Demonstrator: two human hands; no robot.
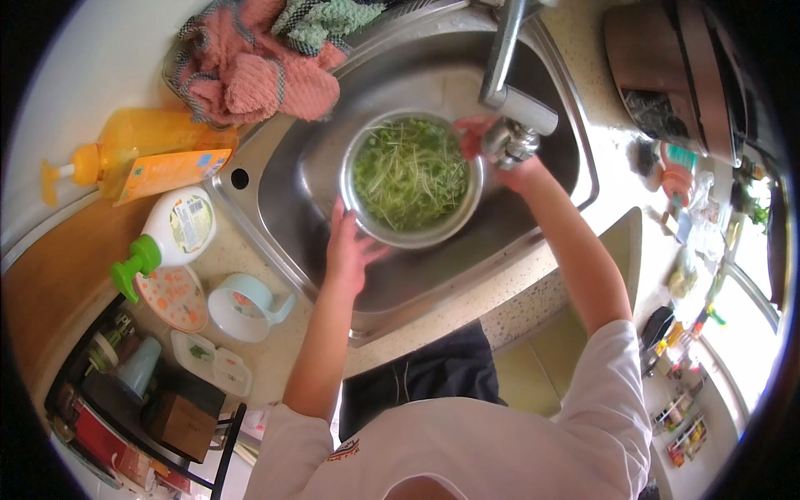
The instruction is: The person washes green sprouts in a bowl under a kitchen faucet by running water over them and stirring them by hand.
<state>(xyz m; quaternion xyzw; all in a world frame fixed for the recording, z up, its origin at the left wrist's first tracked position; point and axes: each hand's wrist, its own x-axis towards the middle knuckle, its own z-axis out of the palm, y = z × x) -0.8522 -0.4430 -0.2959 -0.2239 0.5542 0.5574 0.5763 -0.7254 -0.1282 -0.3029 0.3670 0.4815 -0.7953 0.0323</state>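
Note:
A round stainless steel bowl (414, 239) sits in the sink, holding thin green sprouts (411, 173) with pale stems in water. My left hand (350, 247) holds the bowl at its lower left side, the thumb up along the wall and the other fingers spread under the edge. On the opposite side, my right hand (473, 136) grips the bowl near its upper right rim. The faucet (512, 143) hangs over that hand and covers part of it. No stream of water can be made out.
The steel sink (300, 175) surrounds the bowl. Pink and green towels (258, 83) lie at the back left. An orange pump bottle (125, 154), a white bottle with green pump (179, 225) and a pale blue cup (242, 307) stand left. A dark appliance (667, 75) stands back right.

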